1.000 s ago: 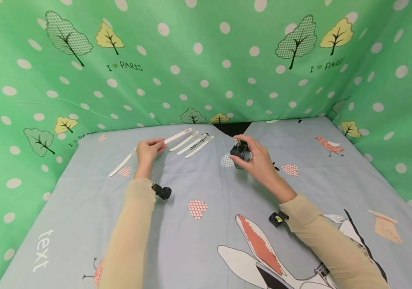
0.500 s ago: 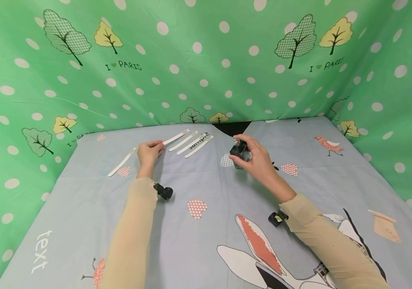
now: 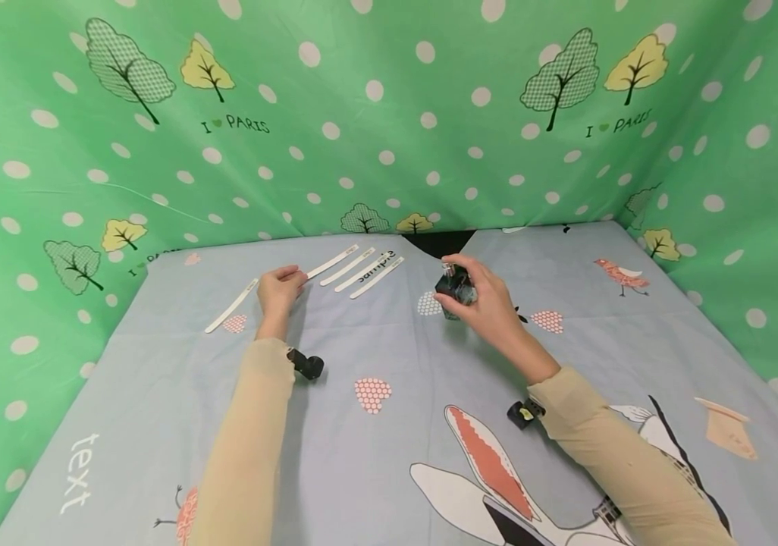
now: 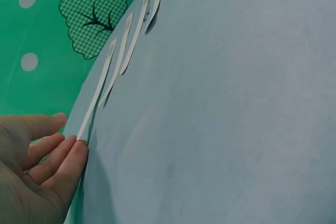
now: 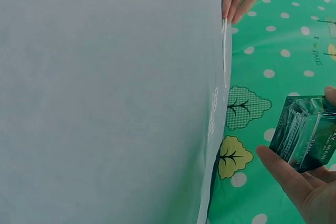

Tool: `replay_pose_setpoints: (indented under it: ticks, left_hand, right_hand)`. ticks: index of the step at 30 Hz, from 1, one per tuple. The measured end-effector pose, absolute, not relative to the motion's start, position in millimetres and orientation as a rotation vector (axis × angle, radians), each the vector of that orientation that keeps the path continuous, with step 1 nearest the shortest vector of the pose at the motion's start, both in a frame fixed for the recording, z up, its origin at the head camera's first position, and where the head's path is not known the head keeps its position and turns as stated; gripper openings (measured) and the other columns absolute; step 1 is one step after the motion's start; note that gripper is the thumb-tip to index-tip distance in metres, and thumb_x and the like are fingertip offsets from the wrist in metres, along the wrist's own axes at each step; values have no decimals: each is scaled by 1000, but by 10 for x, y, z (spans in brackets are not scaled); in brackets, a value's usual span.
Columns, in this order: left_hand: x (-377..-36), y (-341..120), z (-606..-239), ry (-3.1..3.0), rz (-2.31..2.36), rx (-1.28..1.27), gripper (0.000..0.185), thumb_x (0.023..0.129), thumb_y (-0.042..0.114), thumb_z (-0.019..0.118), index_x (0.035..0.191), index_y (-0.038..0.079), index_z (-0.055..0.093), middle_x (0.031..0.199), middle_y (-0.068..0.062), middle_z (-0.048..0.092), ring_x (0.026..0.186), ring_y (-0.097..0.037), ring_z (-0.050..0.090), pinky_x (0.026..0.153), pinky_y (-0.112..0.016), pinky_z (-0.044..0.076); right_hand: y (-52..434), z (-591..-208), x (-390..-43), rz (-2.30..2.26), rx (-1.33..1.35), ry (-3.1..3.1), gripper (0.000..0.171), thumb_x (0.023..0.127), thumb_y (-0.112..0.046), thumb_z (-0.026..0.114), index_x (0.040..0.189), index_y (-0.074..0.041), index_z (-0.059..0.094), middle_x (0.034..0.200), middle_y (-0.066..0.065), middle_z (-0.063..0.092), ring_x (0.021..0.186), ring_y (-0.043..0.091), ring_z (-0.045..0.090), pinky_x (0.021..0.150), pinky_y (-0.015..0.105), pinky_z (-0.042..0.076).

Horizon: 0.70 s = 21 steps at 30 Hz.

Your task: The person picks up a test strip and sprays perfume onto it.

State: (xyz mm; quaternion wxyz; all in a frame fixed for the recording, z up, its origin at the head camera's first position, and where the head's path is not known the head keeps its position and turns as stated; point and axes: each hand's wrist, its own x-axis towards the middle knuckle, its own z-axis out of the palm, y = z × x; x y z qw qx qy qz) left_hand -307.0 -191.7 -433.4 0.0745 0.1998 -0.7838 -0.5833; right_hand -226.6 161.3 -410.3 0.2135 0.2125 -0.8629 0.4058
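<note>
My left hand (image 3: 280, 294) is at the near end of a thin white paper test strip (image 3: 332, 262) on the cloth. In the left wrist view, the fingertips touch that strip's end while the thumb stands apart from them. Three more strips (image 3: 377, 278) lie roughly parallel to its right, and a separate strip (image 3: 230, 307) is left of the hand. My right hand (image 3: 487, 299) grips a dark, square glass perfume bottle (image 3: 453, 291) between thumb and fingers. The right wrist view shows the bottle's clear faceted glass (image 5: 304, 132) and its lettering, too blurred to read fully.
A grey-blue printed cloth (image 3: 334, 462) covers the table. Green dotted curtain (image 3: 389, 114) hangs behind it and on both sides. A small black camera (image 3: 307, 365) is strapped at the left wrist, another camera (image 3: 522, 413) at the right.
The strip at my left hand has come down and slightly left, and now lies alongside the others. The thumb is now off it. My right hand and the bottle have stayed put.
</note>
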Motion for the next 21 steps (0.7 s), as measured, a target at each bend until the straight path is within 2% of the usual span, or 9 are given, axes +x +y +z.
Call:
replay_pose_setpoints:
  ticks: [6,14,21]
  left_hand:
    - [-3038,-1978,-4306,-2343,-1775,612,40,94,11,66,133,1,62,131,-19,66,94,-9,67,94,-26,57]
    - [-3010,-2067,-4295,-2333,-1769,627,42,92,10,69,132,2,62,129,-19,67,76,2,62,88,-23,58]
    - [-2979,-2137,-4275,-2331,-1752,628,42,92,11,70,132,3,63,130,-19,67,75,3,63,83,-19,58]
  right_hand:
    - [1608,-4102,-2258,1132,595,-2387,57,86,-21,79,137,-20,52,136,12,61,114,33,62,79,50,59]
    - [1611,-4111,-2259,1118,600,-2383,58,86,-21,79,137,-19,52,136,11,60,116,33,62,81,50,59]
    - [1608,-4105,-2254,1126,598,-2377,57,86,-21,79,137,-19,52,137,11,60,118,32,61,82,51,58]
